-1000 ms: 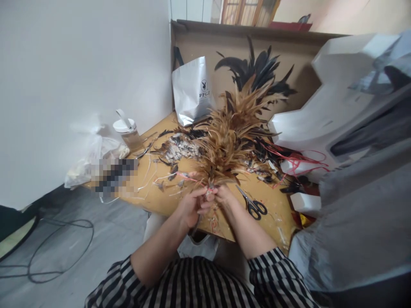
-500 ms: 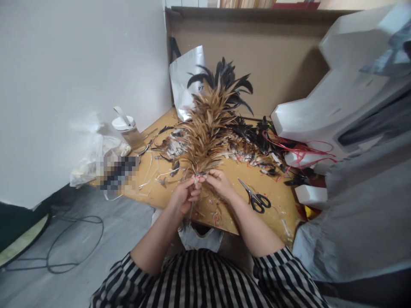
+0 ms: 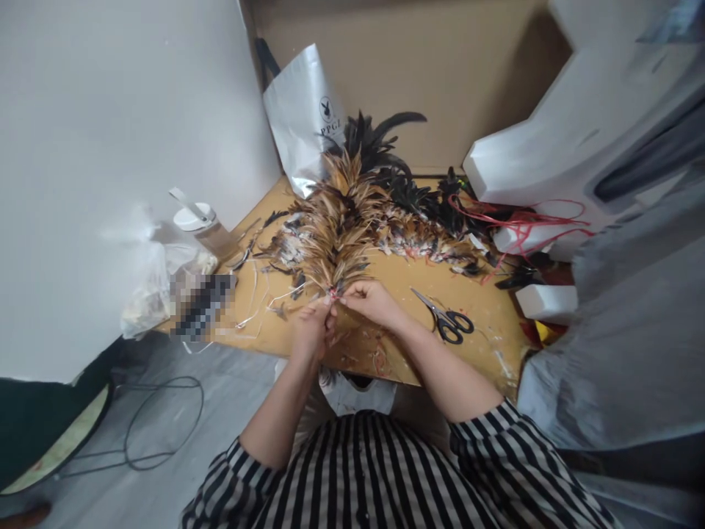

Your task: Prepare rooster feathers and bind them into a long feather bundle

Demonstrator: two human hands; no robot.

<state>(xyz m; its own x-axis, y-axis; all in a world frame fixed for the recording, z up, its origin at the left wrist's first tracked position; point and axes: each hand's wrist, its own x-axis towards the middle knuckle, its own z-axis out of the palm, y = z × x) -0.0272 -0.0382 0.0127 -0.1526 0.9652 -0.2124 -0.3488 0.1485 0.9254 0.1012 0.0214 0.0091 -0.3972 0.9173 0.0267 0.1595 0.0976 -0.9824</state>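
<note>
A feather duster (image 3: 342, 220), brown along its length with black plumes at the far end, points away from me over the table. My left hand (image 3: 311, 327) is closed around its near end, just below the lowest feathers. Red and white binding shows at the fingertips there. Close by on the right, my right hand (image 3: 370, 303) pinches at the edge of that binding; what lies between its fingertips is too small to make out. Black-handled scissors (image 3: 449, 323) lie partly spread on the table to the right of my right hand.
Piles of loose brown and black feathers (image 3: 424, 239) lie behind and right of the duster, beside red strings (image 3: 529, 220). A silver bag (image 3: 300, 110) leans at the back. On the left stand a lidded cup (image 3: 206, 228) and a plastic bag (image 3: 146, 294). White foam (image 3: 523, 154) borders the right.
My view has tipped downward and shifted. The duster's black tip has sunk lower against the silver bag, showing more of its print. Both hands stay at the duster's near end.
</note>
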